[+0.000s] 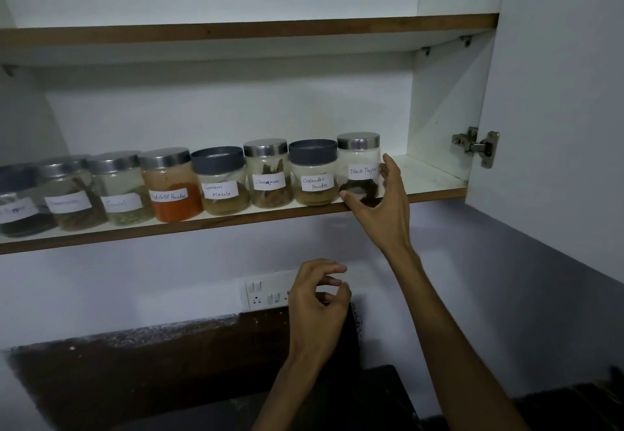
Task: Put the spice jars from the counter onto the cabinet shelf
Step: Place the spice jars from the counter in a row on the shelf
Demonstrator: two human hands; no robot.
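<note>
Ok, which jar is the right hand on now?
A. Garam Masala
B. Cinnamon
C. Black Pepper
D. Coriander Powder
C: the right hand is spread around the Black Pepper jar, the last jar at the right end of the shelf, thumb at its base and fingers at its right side.

Place: home kitchen.
Storage: white wall cabinet with brown-edged shelf (236, 219), left of the raised right hand (378, 207).
Contents: hand-labelled glass spice jars (268, 174) in a row.
Below the hand: white wall socket panel (265, 292), dark stone counter (135, 380).
</note>
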